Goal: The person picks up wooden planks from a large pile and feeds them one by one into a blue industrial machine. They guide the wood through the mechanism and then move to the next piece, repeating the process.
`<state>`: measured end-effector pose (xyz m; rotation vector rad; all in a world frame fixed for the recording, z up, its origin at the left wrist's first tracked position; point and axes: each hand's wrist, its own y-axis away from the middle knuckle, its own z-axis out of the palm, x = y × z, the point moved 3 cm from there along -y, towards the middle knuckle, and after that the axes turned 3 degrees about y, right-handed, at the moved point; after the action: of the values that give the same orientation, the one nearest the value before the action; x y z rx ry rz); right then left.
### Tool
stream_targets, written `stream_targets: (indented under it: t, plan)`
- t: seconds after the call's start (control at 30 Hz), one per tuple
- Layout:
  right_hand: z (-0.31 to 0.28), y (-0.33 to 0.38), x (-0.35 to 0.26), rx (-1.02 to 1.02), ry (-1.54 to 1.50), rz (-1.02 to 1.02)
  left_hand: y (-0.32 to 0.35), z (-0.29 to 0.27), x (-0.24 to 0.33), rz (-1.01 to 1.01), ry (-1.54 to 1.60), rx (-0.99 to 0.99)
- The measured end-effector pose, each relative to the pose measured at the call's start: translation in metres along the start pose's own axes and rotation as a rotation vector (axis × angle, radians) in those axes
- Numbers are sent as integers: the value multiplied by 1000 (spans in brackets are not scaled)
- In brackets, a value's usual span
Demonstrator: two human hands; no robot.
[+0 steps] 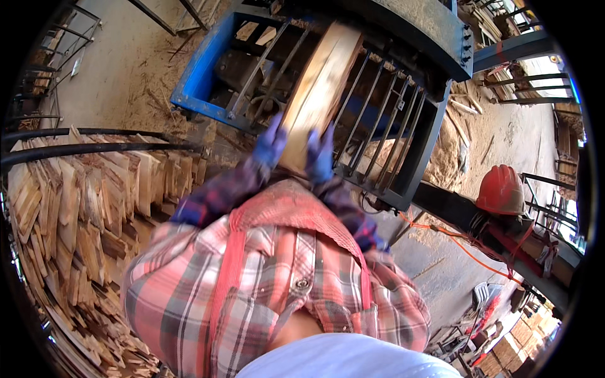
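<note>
A long wooden slab [318,85], pale on its sawn top with brown bark along its edges, lies across the metal bars [359,116] of a blue machine frame [200,70]. Its far end passes under the machine's dark housing, where I cannot see it. My left hand [271,143], in a blue glove, is closed against the slab's left side close to the near end. Opposite it, my right hand [320,156], gloved the same way, grips the right side. Both hands are a little blurred. The slab's near end rests close to my red apron [287,208].
A big stack of rough boards [94,183] fills the left side behind a black curved rail [94,149]. Sawdust [447,157] is heaped right of the machine. A red hard hat [501,190] sits on a dark beam [441,205], with an orange cord [466,242] hanging nearby.
</note>
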<state>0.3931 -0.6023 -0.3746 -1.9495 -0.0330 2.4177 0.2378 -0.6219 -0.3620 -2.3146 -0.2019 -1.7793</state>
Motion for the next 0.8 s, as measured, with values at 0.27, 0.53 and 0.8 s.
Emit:
stream_targets:
  t: [0.27, 0.53, 0.8]
  plan:
    - [57, -43, -90, -220, -207, 126, -73, -45, 16, -155, 53, 46]
    - [70, -44, -80, -335, 1139, -314, -125, -61, -14, -83, 12, -49]
    - [62, -103, -42, -311, 1296, -320, -183, -7, 10, 303, -670, 91]
